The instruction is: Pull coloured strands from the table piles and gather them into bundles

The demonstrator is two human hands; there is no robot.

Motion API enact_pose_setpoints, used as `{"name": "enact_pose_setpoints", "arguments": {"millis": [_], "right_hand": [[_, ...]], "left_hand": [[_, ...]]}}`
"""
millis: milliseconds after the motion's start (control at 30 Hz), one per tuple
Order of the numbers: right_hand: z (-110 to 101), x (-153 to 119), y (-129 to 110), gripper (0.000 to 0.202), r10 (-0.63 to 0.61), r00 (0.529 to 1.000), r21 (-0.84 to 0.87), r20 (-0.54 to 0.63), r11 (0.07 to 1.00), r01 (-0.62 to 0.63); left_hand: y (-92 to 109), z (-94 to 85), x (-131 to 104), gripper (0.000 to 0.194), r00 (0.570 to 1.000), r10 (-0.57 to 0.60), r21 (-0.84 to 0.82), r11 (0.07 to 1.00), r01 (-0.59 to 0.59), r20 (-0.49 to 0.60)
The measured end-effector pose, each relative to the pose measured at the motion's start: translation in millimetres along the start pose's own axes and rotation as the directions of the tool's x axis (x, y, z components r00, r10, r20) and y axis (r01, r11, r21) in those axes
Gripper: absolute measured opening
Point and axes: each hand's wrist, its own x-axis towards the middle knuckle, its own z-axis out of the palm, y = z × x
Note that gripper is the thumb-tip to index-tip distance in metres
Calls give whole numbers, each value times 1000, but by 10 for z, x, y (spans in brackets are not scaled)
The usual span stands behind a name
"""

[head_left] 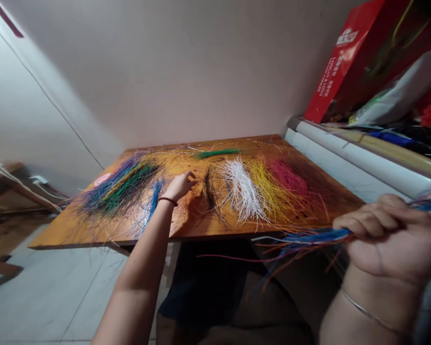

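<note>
My right hand (pixel 388 235) is wrapped in a fist round a bundle of thin coloured strands (pixel 312 236), mostly blue and orange. Loose ends stick out on both sides of the fist, one long pink strand reaching far left. Over the middle of the wooden table (pixel 187 230), my left hand (pixel 182 186) is held with its fingers loosely bent and apart, nothing visible in them. Beside that hand lie blue strands (pixel 153 199) to the left and a thin dark bunch (pixel 210 189) to the right. Further right are white (pixel 244 189), yellow (pixel 267 189) and pink strands (pixel 290 177).
A mixed blue, yellow and green pile (pixel 124 184) covers the table's left part. One green bunch (pixel 219 153) lies near the back. White rolls (pixel 362 158) and a red box (pixel 345 57) stand at the right. A wooden stool (pixel 10 179) is at far left.
</note>
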Motion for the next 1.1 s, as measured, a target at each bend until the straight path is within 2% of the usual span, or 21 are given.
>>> {"name": "enact_pose_setpoints", "arguments": {"millis": [100, 167, 233, 300, 367, 433, 500, 533, 633, 700, 767, 833, 900, 933, 1000, 1100], "right_hand": [[61, 25, 163, 51, 24, 999, 184, -21, 983, -20], [45, 30, 235, 50, 26, 999, 236, -38, 972, -16], [9, 24, 262, 49, 29, 997, 258, -72, 966, -10], [-28, 12, 248, 49, 28, 993, 262, -114, 965, 3], [-55, -1, 216, 49, 34, 988, 251, -150, 968, 5], [-71, -8, 187, 49, 42, 985, 236, -165, 972, -2], [-80, -8, 174, 49, 49, 985, 232, -163, 973, -10], [-83, -6, 174, 49, 56, 986, 236, -157, 972, -18], [-99, 4, 190, 50, 63, 989, 243, -130, 969, -30], [-113, 8, 203, 49, 58, 991, 237, -121, 971, -28], [-125, 10, 210, 50, 62, 990, 242, -127, 970, -29], [-134, 12, 211, 50, 72, 988, 263, -136, 964, -34], [-143, 16, 211, 51, 77, 988, 271, -130, 962, -39], [-148, 19, 211, 51, 70, 990, 266, -124, 963, -35], [-157, 25, 213, 51, 63, 992, 251, -113, 967, -33], [-161, 31, 219, 50, 56, 991, 253, -120, 967, -24]], "left_hand": [[20, -53, -98, 29, 994, 35, 97, 995, -25, -107], [49, -131, -151, 28, 986, 53, 70, 997, -42, -155], [87, -227, -180, 28, 975, 34, -75, 996, -51, -219], [121, -304, -182, 30, 959, -58, -287, 958, -25, -277], [133, -319, -158, 34, 959, -172, -500, 865, 38, -225], [114, -250, -110, 35, 960, -268, -634, 756, 161, -75], [69, -122, -53, 31, 937, -344, -667, 686, 290, 53], [42, -55, -25, 29, 922, -378, -661, 672, 333, 81], [-20, 53, 24, 30, 896, -436, -625, 678, 387, 83], [-11, 4, -5, 35, 885, -461, -593, 696, 404, 62], [63, -118, -121, 40, 888, -459, -541, 746, 387, 2], [200, -250, -341, 44, 926, -369, -461, 837, 295, -78], [371, -327, -645, 45, 990, -138, -416, 901, 119, -15], [456, -333, -811, 44, 999, -6, -370, 929, 25, 53], [601, -290, -1119, 37, 952, 231, -269, 948, -173, 202], [731, -166, -1421, 32, 887, 430, -121, 902, -415, 166]]}}
